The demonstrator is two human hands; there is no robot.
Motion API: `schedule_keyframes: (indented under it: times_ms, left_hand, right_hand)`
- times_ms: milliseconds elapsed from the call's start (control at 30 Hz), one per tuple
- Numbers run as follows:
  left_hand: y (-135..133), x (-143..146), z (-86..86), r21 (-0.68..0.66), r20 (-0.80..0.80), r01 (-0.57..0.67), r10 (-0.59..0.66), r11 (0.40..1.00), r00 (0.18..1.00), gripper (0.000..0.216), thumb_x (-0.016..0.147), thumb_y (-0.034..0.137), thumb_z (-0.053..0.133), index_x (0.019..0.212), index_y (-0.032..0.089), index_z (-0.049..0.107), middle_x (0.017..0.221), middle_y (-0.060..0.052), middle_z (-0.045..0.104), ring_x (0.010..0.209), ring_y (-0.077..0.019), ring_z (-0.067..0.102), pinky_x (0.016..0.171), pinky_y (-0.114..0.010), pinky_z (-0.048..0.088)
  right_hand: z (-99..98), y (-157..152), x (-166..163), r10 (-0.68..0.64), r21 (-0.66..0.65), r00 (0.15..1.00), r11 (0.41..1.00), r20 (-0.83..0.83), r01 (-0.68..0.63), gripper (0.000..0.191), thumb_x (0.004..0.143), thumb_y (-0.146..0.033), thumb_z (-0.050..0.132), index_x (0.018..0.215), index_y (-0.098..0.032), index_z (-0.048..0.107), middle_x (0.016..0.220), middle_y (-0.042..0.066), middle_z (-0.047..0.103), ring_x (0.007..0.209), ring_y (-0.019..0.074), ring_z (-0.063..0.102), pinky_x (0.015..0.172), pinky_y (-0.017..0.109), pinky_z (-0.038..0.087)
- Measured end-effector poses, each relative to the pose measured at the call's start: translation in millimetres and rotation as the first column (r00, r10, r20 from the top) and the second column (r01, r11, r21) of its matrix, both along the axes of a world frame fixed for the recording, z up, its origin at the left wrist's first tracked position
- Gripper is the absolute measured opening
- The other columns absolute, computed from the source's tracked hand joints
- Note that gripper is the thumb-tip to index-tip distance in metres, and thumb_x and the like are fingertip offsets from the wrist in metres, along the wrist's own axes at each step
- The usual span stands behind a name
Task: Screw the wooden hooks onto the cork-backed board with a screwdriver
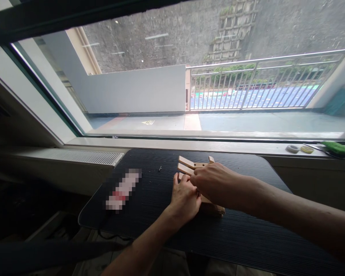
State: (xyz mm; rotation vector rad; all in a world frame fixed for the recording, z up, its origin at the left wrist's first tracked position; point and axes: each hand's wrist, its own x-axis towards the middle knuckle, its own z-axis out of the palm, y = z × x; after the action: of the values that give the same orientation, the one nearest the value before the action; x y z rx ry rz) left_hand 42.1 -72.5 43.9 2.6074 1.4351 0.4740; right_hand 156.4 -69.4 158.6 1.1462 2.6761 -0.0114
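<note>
Pale wooden assembly [188,165] resting on the black bench [241,237], both hands applied.
The assembly's long axis runs from near right to far left. Two parallel slat ends [186,168] and one short stub [211,159] project from its far end, just beyond the fingers. The left hand [185,197] lies on its near-left side, with the fingertips hidden under the other hand, so the closure cannot be told. The right hand [215,182] crosses over the assembly from the right, its fingers [196,179] bent down and closed onto the wood. Both hands touch the assembly, and the right one lies further along it. One small screw [160,168] lies on the bench left of the assembly, apart from it. One blurred object [123,190] lies further left. Two tape rolls [292,148] sit well to the assembly's right, on the window sill [218,145].
</note>
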Motion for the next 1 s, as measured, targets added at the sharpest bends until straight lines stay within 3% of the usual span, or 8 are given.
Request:
schedule_keyframes:
  times_ms: [133, 267, 400, 633, 833, 1000]
  left_hand:
    - [-1.0, -1.2, 0.6, 0.006, 0.013, 0.015, -0.015, 1.000, 1.000, 0.028, 0.079, 0.022, 0.053, 0.104, 0.024, 0.064, 0.118, -0.006, 0.060, 0.114, -0.0268, 0.044, 0.106, -0.056, 0.018]
    - [-0.7, -1.1, -0.1, 0.025, 0.032, 0.018, -0.019, 1.000, 0.999, 0.024, 0.079, 0.022, 0.054, 0.100, 0.025, 0.064, 0.118, -0.004, 0.060, 0.114, -0.0263, 0.045, 0.105, -0.055, 0.019]
    - [0.2, -0.6, -2.6, 0.046, 0.017, 0.021, -0.022, 0.999, 1.000, 0.018, 0.078, 0.023, 0.055, 0.092, 0.023, 0.067, 0.106, -0.005, 0.065, 0.109, -0.0264, 0.047, 0.105, -0.055, 0.020]
    - [1.2, -0.5, -3.9, 0.048, 0.025, 0.008, -0.009, 0.999, 1.000, 0.027, 0.079, 0.022, 0.052, 0.104, 0.023, 0.064, 0.108, -0.008, 0.063, 0.110, -0.0268, 0.046, 0.105, -0.054, 0.020]
    - [0.3, 0.3, 0.7, 0.008, 0.031, 0.002, -0.002, 1.000, 1.000, 0.015, 0.074, 0.018, 0.056, 0.082, 0.022, 0.068, 0.102, -0.006, 0.064, 0.108, -0.0260, 0.046, 0.105, -0.053, 0.019]
    - [-0.4, 1.0, 1.6, 0.005, 0.036, 0.008, -0.008, 1.000, 0.999, 0.012, 0.075, 0.018, 0.056, 0.075, 0.021, 0.067, 0.093, -0.005, 0.066, 0.105, -0.0252, 0.047, 0.104, -0.052, 0.021]
  right_hand:
    - [-5.7, 1.9, -1.5, -0.066, 0.001, 0.998, 0.998, 0.005, 0.066, 0.018, 0.083, -0.011, 0.050, 0.092, -0.012, 0.066, 0.084, 0.012, 0.068, 0.079, 0.0208, 0.064, 0.062, 0.026, 0.041]
    - [1.1, -0.3, -1.3, -0.102, 0.005, 0.994, 0.995, 0.046, 0.102, 0.017, 0.084, -0.013, 0.050, 0.090, -0.012, 0.066, 0.082, 0.011, 0.068, 0.073, 0.0213, 0.065, 0.061, 0.028, 0.041]
    - [8.3, -2.5, 0.7, -0.062, -0.012, 0.994, 0.998, 0.088, 0.064, 0.011, 0.080, -0.014, 0.056, 0.087, -0.014, 0.066, 0.082, 0.010, 0.068, 0.075, 0.0219, 0.064, 0.066, 0.030, 0.041]
    - [1.0, 1.6, 0.8, 0.033, -0.021, 0.997, 0.999, 0.065, -0.032, 0.012, 0.080, -0.010, 0.056, 0.084, -0.013, 0.067, 0.090, 0.012, 0.068, 0.084, 0.0221, 0.062, 0.062, 0.027, 0.040]
    - [-10.4, 8.1, 1.2, -0.023, 0.039, 0.998, 0.999, 0.060, 0.021, 0.018, 0.077, -0.006, 0.055, 0.089, -0.012, 0.066, 0.089, 0.012, 0.068, 0.079, 0.0233, 0.064, 0.061, 0.029, 0.042]
    - [-1.5, 4.0, 5.0, -0.074, 0.030, 0.995, 0.997, 0.068, 0.072, 0.016, 0.080, -0.017, 0.056, 0.094, -0.015, 0.064, 0.088, 0.011, 0.068, 0.075, 0.0241, 0.065, 0.062, 0.031, 0.043]
